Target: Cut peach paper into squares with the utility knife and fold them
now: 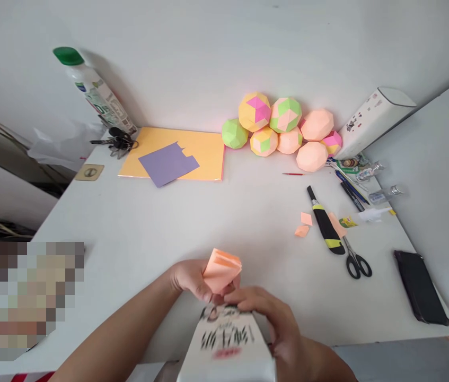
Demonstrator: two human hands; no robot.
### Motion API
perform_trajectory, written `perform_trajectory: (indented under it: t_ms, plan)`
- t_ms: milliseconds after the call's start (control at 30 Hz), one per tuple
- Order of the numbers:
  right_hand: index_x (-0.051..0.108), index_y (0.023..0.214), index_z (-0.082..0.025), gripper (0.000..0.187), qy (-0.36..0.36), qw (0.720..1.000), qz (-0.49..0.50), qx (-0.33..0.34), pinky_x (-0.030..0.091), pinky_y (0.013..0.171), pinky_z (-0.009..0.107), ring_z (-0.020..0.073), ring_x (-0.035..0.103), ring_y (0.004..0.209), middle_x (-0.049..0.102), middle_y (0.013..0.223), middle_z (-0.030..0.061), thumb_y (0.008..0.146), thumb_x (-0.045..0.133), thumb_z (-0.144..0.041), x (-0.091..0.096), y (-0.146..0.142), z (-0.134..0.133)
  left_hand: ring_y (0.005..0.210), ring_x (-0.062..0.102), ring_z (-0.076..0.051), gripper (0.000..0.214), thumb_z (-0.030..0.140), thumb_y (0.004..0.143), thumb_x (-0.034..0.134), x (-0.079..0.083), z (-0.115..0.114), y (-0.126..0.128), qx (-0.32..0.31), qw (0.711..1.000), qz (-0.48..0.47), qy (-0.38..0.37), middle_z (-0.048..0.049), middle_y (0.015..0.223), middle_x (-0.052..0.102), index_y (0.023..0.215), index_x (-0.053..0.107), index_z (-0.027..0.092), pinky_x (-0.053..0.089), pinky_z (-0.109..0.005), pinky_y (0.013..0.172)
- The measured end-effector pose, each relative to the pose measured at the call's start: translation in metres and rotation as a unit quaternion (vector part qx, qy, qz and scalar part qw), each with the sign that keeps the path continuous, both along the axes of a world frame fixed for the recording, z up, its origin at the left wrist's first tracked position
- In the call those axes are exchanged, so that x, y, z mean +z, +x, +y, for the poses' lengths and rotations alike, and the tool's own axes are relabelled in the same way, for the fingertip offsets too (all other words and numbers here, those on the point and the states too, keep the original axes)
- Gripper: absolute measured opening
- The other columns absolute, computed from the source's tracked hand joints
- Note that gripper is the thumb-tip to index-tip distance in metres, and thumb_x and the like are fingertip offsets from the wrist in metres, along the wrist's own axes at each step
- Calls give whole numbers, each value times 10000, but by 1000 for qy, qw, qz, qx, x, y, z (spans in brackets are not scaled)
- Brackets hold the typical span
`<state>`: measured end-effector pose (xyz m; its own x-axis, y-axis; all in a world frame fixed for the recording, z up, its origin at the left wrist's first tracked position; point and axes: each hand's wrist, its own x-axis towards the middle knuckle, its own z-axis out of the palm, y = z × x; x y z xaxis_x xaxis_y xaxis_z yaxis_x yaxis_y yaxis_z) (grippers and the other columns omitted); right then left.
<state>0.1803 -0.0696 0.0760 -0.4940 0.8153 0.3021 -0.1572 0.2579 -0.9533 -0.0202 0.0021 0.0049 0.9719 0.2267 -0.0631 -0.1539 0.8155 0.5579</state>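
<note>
My left hand (193,279) is closed around a small folded stack of orange paper (222,268), thumb on its near side and fingertips behind it. My right hand (270,310) is bent beside it, its fingertips close to the left thumb and the lower edge of the paper. A white milk carton (224,337) with upside-down lettering fills the near middle, between my forearms. The right fingers lie at its far end. My right thumb is hidden, so I cannot make out what those fingers grip.
Several faceted paper balls (287,114) sit by the wall. A purple sheet (168,163) lies on orange paper (208,159). To the right are a utility knife (327,225), scissors (357,264), paper scraps (302,231), a phone (421,286) and another carton (375,122). A bottle (99,93) stands back left.
</note>
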Motion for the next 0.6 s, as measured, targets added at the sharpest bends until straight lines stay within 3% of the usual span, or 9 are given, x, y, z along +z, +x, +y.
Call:
perform_trajectory:
  t_ms: [67,167,267,333,433,600]
  plan:
    - [487,1213,-259,408,-15,997,-18,-70,502,889,420,242,565,1069,596,1188,106,821,598,-241,0,-2,1,855,585,-214,487,213,511,824,4,0,6,-60,997,-53,-8,-9,802,572,941,604,157,470,-286,731]
    - [492,1178,-270,403,-33,994,-41,-93,508,865,409,233,541,1054,601,1180,94,797,603,-196,-1,-4,1,1026,557,-260,572,215,495,840,9,2,11,-95,990,-100,0,-21,878,589,1011,597,162,430,-307,860]
    - [475,1173,-298,479,-38,993,-77,-85,480,914,415,238,488,1124,596,1195,61,744,633,-157,-4,-5,2,999,579,-267,638,335,502,844,9,4,11,-80,992,-101,-15,-36,895,595,1059,601,140,422,-327,883]
    - [466,1173,-311,517,-35,989,-115,-81,468,928,400,243,432,1203,591,1210,43,723,623,-112,-9,-6,3,1042,562,-276,775,365,460,859,7,4,9,-58,995,-78,-11,-64,1011,595,1144,574,141,417,-333,894]
    - [458,1170,-318,543,-27,983,-147,-104,500,858,326,231,379,1271,567,1246,34,710,592,-61,-18,-10,4,1166,477,-306,858,304,395,881,2,5,5,-13,997,-45,63,-102,1185,551,1178,562,155,364,-352,963]
    - [466,1153,-298,561,14,982,-136,-133,462,954,352,223,426,1259,579,1193,46,677,592,-30,-28,-15,7,973,569,-264,760,357,440,865,-2,9,2,-11,991,-12,131,-84,1040,609,1119,591,151,413,-355,867]
